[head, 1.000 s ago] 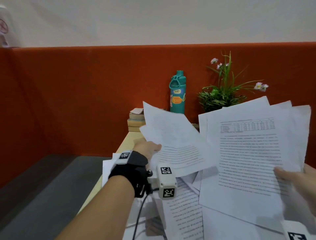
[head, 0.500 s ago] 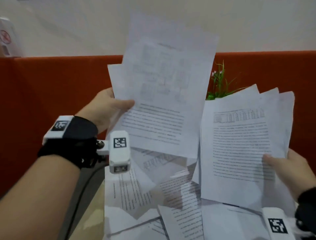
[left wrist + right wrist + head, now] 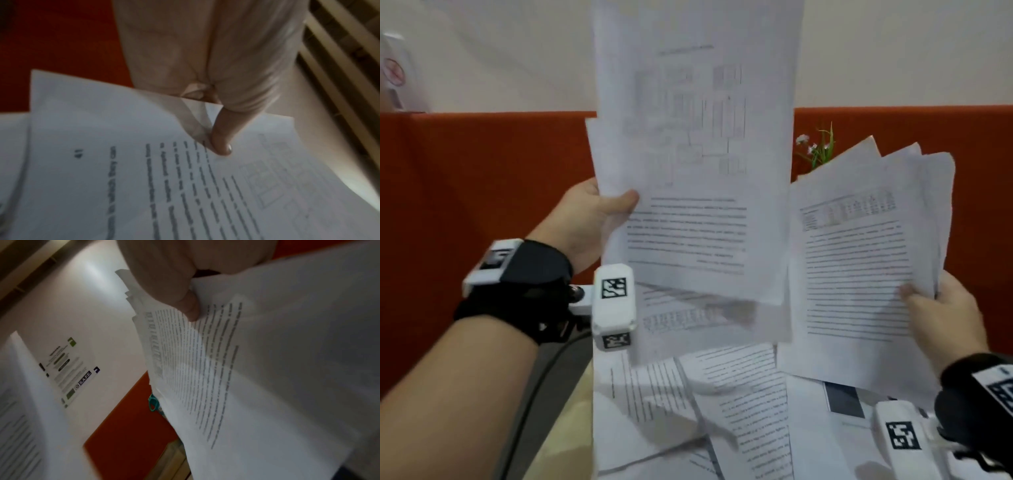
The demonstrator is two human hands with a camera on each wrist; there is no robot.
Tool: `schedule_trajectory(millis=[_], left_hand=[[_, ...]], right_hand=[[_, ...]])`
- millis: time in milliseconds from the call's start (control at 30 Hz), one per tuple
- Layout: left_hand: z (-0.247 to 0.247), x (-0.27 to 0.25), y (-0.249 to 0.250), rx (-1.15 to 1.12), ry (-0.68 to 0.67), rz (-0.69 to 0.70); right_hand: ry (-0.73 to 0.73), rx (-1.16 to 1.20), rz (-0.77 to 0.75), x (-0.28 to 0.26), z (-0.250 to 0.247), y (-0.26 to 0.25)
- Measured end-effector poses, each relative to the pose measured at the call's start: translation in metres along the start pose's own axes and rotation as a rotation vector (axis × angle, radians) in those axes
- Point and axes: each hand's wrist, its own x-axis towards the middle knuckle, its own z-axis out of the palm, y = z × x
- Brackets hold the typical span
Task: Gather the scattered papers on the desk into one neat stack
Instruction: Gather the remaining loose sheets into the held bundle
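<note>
My left hand (image 3: 599,219) holds a few printed sheets (image 3: 698,178) upright and high, thumb on the front by their left edge; the left wrist view shows the thumb (image 3: 222,142) pinching those sheets (image 3: 144,178). My right hand (image 3: 941,318) grips a fanned bundle of several printed sheets (image 3: 859,260) at its lower right corner; the thumb (image 3: 191,308) presses on this bundle (image 3: 267,369) in the right wrist view. More papers (image 3: 705,411) lie scattered and overlapping on the desk below both hands.
An orange partition (image 3: 482,205) runs behind the desk, with a white wall above. A potted plant (image 3: 818,150) pokes out behind the held sheets. A teal bottle top (image 3: 154,404) shows in the right wrist view. The desk's pale edge (image 3: 565,428) shows at lower left.
My left hand has lifted its sheets from desk level up high in front of the wall. The right hand's bundle has tilted more upright and shifted slightly right.
</note>
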Motion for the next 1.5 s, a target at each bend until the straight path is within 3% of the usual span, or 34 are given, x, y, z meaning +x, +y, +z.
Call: schedule_trajectory(millis=[233, 400, 567, 667, 767, 833, 933, 1033, 1167, 1267, 1367, 1500], left_hand=[[0.053, -0.006, -0.079, -0.002, 0.072, -0.27], [0.074, -0.004, -0.103, -0.064, 0.071, -0.41], [0.084, -0.002, -0.113, 0.03, 0.058, -0.415], [0.078, -0.004, -0.106, 0.069, 0.157, -0.291], [0.073, -0.01, -0.094, -0.061, -0.032, -0.341], [0.067, -0.017, -0.093, -0.064, -0.138, -0.424], [0.061, -0.025, -0.101, 0.062, -0.129, -0.453], [0.054, -0.029, -0.105, 0.088, -0.054, -0.44], [0.02, -0.025, -0.107, 0.116, 0.05, -0.437], [0.008, -0.028, -0.109, 0.153, 0.077, -0.492], [0.013, -0.033, -0.113, 0.154, 0.082, -0.537], [0.016, -0.035, -0.115, 0.154, 0.092, -0.551]], right_hand=[[-0.314, 0.519, 0.144, -0.013, 0.026, -0.014], [-0.428, 0.453, 0.09, -0.028, 0.032, -0.025], [-0.396, 0.319, 0.157, -0.034, 0.034, -0.032], [-0.455, 0.482, 0.23, -0.035, 0.031, -0.033], [-0.509, 0.42, 0.061, -0.035, 0.041, -0.028], [-0.507, 0.423, 0.1, -0.033, 0.046, -0.023], [-0.586, 0.446, 0.167, -0.029, 0.051, -0.019], [-0.637, 0.186, 0.24, -0.024, 0.045, -0.015], [-0.406, -0.529, 0.295, 0.007, -0.002, 0.018], [-0.602, -0.935, 0.47, 0.006, -0.025, 0.032], [-0.679, -1.097, 0.499, 0.0, -0.027, 0.036], [-0.574, -1.087, 0.441, -0.003, -0.022, 0.032]])
